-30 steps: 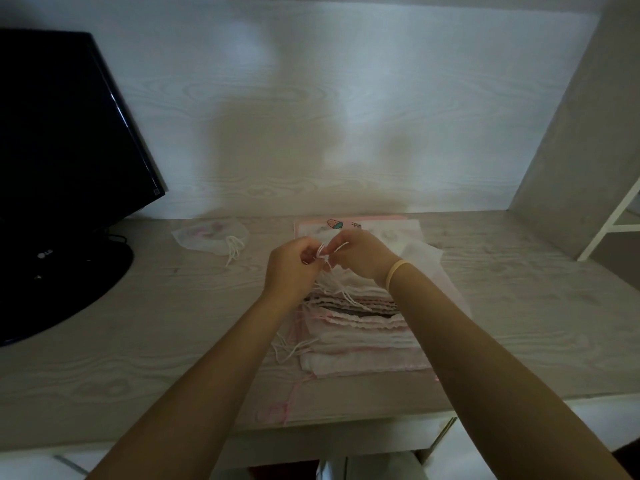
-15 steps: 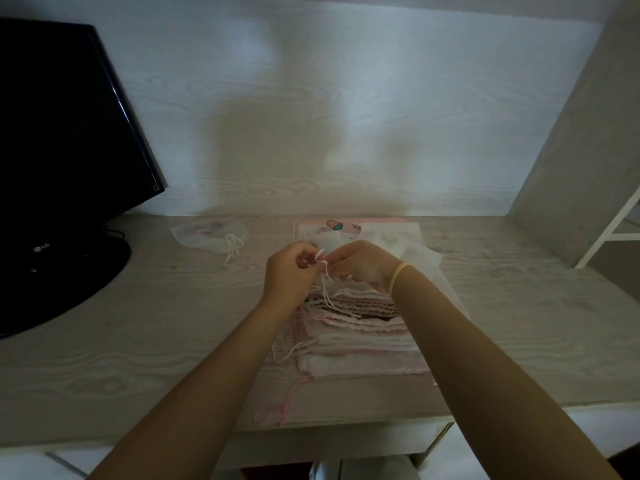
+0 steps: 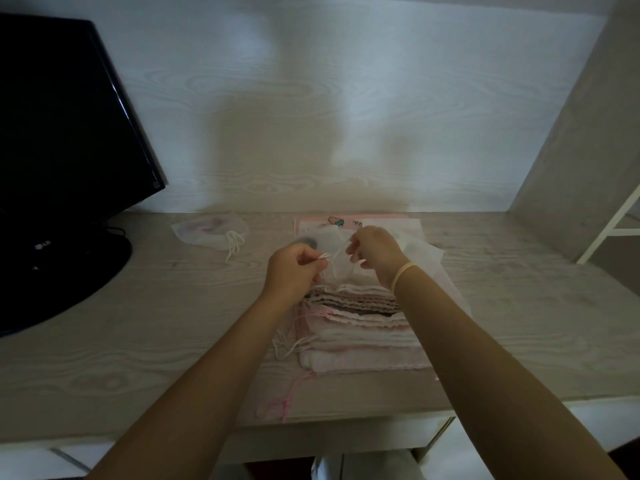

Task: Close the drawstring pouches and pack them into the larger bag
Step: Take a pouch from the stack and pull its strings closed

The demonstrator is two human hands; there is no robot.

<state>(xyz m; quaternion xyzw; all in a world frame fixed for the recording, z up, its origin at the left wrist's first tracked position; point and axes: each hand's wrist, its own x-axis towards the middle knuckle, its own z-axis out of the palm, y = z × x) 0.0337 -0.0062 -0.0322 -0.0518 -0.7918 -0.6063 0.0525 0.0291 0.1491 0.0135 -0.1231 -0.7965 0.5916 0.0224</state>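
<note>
I see my left hand (image 3: 294, 268) pinching the white drawstring (image 3: 327, 261) while my right hand (image 3: 375, 252) grips the sheer pouch (image 3: 329, 244) at centre frame, above the stack of pouches (image 3: 360, 327) on the counter (image 3: 138, 323) (another pouch (image 3: 207, 232) lies toward the upper left, near the monitor (image 3: 69, 133)).

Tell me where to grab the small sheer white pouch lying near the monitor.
Pinch the small sheer white pouch at its gathered neck, where the white drawstrings trail out on its right, near side. Come from above on that side; the body lies flat and limp, offering fingers little to hold.
</note>
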